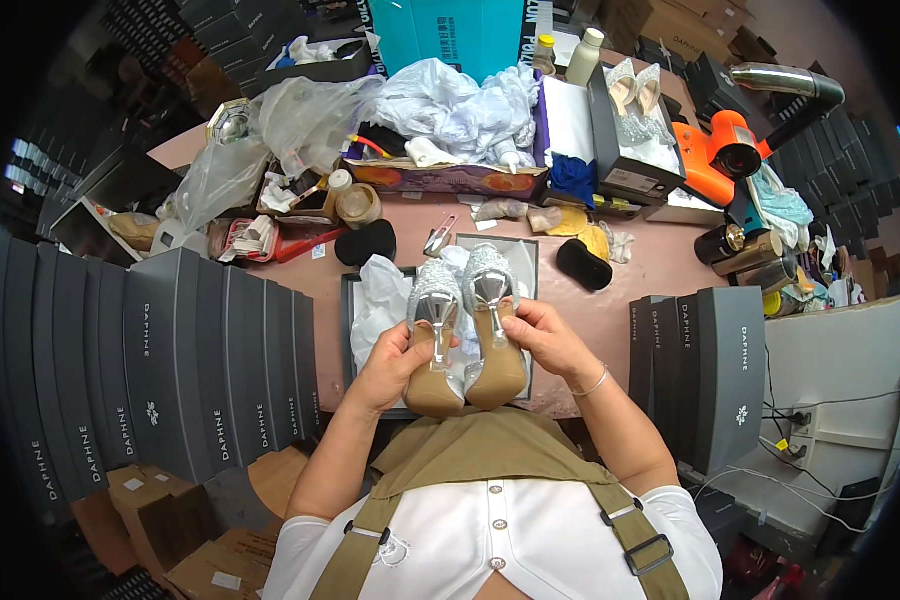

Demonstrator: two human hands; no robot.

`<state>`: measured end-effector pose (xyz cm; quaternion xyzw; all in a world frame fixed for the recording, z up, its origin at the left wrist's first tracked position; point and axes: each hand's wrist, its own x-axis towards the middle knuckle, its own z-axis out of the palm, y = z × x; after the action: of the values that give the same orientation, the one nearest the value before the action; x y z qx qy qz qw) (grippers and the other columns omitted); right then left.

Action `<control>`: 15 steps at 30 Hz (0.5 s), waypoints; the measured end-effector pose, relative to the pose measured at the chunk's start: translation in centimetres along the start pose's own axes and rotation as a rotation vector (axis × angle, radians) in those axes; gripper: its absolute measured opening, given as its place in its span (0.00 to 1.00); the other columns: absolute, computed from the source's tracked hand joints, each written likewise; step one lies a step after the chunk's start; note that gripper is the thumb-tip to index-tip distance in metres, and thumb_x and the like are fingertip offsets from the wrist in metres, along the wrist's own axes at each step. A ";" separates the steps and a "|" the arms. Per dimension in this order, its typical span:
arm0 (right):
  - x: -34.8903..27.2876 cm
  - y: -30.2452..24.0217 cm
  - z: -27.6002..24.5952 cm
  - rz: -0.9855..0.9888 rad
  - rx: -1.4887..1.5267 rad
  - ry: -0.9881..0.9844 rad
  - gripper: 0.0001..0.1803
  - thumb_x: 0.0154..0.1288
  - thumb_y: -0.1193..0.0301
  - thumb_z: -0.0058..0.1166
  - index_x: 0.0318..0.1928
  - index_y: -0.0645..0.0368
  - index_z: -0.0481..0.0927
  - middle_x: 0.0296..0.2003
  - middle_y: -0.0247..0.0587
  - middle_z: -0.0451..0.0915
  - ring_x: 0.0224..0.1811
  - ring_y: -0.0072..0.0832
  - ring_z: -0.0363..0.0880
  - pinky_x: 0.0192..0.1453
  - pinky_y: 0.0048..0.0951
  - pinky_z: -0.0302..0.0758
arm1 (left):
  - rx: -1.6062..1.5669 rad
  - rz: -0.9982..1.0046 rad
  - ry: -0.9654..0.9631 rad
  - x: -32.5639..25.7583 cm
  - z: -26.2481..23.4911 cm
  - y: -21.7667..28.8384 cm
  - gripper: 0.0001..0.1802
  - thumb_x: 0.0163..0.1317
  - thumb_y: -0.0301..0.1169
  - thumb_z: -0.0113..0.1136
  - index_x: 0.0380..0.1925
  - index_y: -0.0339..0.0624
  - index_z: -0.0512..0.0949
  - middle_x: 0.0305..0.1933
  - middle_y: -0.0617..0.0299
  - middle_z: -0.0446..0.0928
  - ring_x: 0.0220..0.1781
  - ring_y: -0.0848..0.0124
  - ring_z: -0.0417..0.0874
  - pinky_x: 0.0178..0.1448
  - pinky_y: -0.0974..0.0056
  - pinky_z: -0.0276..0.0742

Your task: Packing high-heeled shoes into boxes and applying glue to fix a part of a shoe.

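We're watching the left hand [398, 366] gripping the left shoe [436, 389], thumb lying across its underside, the other fingers mostly slipping out of sight behind it. The right hand [544, 338] is clasping the right shoe [496, 376] — again we're seeing the thumb best, resting beside the shiny silver heel. Both shoes are hovering over an open grey box [347, 322] on the bench [590, 312], tan soles facing us, toes pointing toward the wearer. They're sitting so close together that we aren't telling whether they're touching.

The glittery uppers are mostly facing away, so we're losing their fronts. White tissue paper [378, 300] is bulging at the box's left, but hands and shoes are blocking much of the inside. Far left, the standing grey boxes [175, 350] are fading into the dark rim — we're losing the outermost.
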<state>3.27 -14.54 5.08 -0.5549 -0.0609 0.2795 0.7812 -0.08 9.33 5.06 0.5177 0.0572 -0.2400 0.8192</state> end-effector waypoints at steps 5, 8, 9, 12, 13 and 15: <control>1.7 3.6 -0.5 -0.068 -0.112 0.152 0.12 0.69 0.63 0.52 0.39 0.61 0.76 0.30 0.26 0.74 0.32 0.12 0.67 0.35 0.19 0.68 | 1.218 -0.278 0.136 1.8 -3.5 1.0 0.21 0.62 0.35 0.60 0.50 0.32 0.71 0.44 0.55 0.80 0.41 0.70 0.81 0.45 0.66 0.78; 1.9 3.6 0.6 -0.021 0.010 0.220 0.11 0.68 0.65 0.53 0.39 0.61 0.75 0.29 0.26 0.74 0.30 0.12 0.68 0.33 0.18 0.68 | 1.358 -0.074 0.055 1.5 -2.5 0.9 0.23 0.62 0.36 0.60 0.50 0.31 0.70 0.45 0.57 0.79 0.42 0.69 0.80 0.46 0.64 0.77; 2.1 3.8 1.1 0.002 0.050 0.199 0.12 0.69 0.64 0.52 0.39 0.61 0.75 0.29 0.26 0.74 0.30 0.12 0.68 0.32 0.18 0.68 | 1.112 0.129 0.074 1.9 -2.6 -1.1 0.22 0.62 0.37 0.60 0.49 0.31 0.71 0.43 0.57 0.79 0.41 0.69 0.80 0.45 0.64 0.77; 2.8 4.2 2.0 0.099 -0.136 0.074 0.19 0.72 0.58 0.45 0.34 0.62 0.76 0.25 0.30 0.74 0.25 0.16 0.72 0.31 0.21 0.72 | 0.192 -0.057 -0.036 3.0 0.3 -2.0 0.18 0.66 0.36 0.55 0.50 0.35 0.71 0.45 0.60 0.76 0.43 0.72 0.79 0.48 0.66 0.76; 2.8 2.6 1.6 0.116 -0.305 0.062 0.19 0.71 0.59 0.46 0.32 0.63 0.77 0.24 0.35 0.76 0.25 0.20 0.74 0.31 0.24 0.73 | 0.060 -0.153 -0.053 3.5 -0.3 -2.5 0.17 0.67 0.35 0.54 0.50 0.36 0.71 0.46 0.61 0.76 0.44 0.73 0.78 0.49 0.66 0.76; 3.2 1.0 -1.4 -0.004 -0.681 0.181 0.18 0.68 0.62 0.50 0.29 0.65 0.77 0.24 0.43 0.78 0.26 0.30 0.78 0.33 0.30 0.74 | -0.095 -0.205 -0.038 4.5 -0.8 -3.9 0.16 0.68 0.34 0.52 0.51 0.37 0.71 0.43 0.61 0.78 0.42 0.76 0.79 0.47 0.69 0.77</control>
<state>6.12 -13.88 2.97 -0.8061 -0.0823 0.1915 0.5539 2.26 7.14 -0.04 0.4652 0.1054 -0.3293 0.8149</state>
